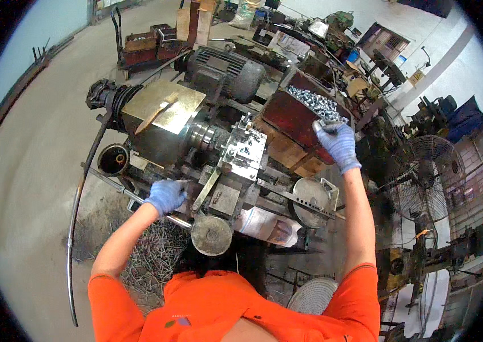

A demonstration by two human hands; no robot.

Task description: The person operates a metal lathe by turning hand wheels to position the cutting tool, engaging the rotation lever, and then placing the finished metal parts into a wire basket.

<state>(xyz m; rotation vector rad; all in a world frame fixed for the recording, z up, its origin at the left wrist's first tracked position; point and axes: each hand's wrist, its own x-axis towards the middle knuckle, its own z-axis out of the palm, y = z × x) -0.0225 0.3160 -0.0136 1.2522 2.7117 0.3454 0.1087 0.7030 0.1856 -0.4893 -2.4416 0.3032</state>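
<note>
My left hand (166,196), in a blue glove, is at the near left side of a lathe-like machine. Its fingers are curled in beside a metal rod (130,195); what they grip is hidden. Reaching forward, my right hand (338,147), also gloved, is at the near right corner of a dark red bin (287,114). Small shiny metal parts (315,101) are heaped in this bin. The right fingers are bent together by the heap, and I cannot make out what is in them. Between my hands lies the machine's metal slide (247,151), with small dark pieces on top.
A brush (156,117) lies on the brass-coloured cover (181,108), with a motor (227,71) behind. Metal shavings (156,251) cover the floor below my left arm. A round handwheel (211,235) juts toward me. A fan (424,176) stands to the right.
</note>
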